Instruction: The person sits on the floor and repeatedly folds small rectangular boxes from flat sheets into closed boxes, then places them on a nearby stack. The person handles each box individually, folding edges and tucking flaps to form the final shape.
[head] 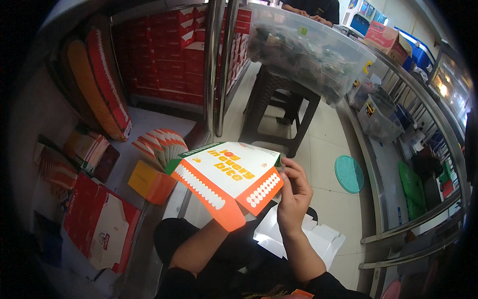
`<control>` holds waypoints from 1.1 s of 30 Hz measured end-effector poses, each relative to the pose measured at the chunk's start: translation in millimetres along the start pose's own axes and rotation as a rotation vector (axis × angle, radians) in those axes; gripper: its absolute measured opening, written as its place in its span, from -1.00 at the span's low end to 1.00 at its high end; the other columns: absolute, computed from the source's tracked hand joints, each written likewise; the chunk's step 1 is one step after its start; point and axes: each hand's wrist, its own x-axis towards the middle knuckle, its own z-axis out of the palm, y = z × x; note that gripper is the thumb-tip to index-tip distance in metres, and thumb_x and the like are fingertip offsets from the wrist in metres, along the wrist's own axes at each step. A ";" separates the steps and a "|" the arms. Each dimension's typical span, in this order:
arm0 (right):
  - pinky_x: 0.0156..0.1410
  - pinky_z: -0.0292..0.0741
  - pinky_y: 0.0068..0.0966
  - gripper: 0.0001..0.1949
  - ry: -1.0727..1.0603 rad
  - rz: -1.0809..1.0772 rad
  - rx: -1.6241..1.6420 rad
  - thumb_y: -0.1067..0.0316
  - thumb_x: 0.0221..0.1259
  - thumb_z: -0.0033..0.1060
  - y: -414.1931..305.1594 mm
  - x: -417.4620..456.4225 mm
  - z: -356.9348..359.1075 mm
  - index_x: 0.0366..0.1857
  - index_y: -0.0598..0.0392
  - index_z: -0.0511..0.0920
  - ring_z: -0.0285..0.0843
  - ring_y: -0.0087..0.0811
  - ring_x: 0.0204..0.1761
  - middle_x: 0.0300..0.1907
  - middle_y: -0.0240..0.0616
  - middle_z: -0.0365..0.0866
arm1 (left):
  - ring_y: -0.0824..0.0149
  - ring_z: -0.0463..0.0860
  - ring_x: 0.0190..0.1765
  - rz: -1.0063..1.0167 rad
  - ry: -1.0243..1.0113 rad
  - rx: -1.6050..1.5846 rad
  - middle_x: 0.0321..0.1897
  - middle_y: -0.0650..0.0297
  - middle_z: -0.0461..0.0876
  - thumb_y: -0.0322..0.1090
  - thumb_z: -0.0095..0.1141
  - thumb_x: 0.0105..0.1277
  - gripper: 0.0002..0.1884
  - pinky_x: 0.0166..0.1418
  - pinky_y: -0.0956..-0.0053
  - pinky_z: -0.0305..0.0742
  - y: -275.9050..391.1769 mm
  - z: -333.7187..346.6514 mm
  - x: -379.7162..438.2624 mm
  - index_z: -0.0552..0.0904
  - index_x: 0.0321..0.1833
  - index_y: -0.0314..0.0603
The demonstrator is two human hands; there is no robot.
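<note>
Before me is a partly folded paperboard food carton, white on its printed face with orange and green side flaps. My right hand pinches its right corner between thumb and fingers, beside an orange flap with white ovals. The left forearm reaches up beneath the carton, and the carton hides my left hand, so its grip cannot be seen. A long orange flap hangs down toward that forearm. White carton blanks lie over my lap, partly behind my right forearm.
At left, a shelf holds a yellow-orange box, fanned folded cartons and a red-and-white flat box. Red boxes are stacked behind metal posts. A dark plastic stool stands under a clear bin. Another person is beyond.
</note>
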 end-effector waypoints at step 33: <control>-0.16 0.53 -0.41 -0.74 -0.397 0.179 -0.345 0.28 0.43 0.09 -6.6 26.6 -33.7 -0.21 0.29 0.68 0.68 -0.35 -0.31 -0.39 -0.05 0.72 | 0.04 0.67 -0.02 0.064 -0.451 0.466 -0.09 -0.06 0.66 -0.32 0.33 0.16 -0.56 0.06 0.25 0.55 37.8 -26.3 27.3 0.60 0.11 -0.27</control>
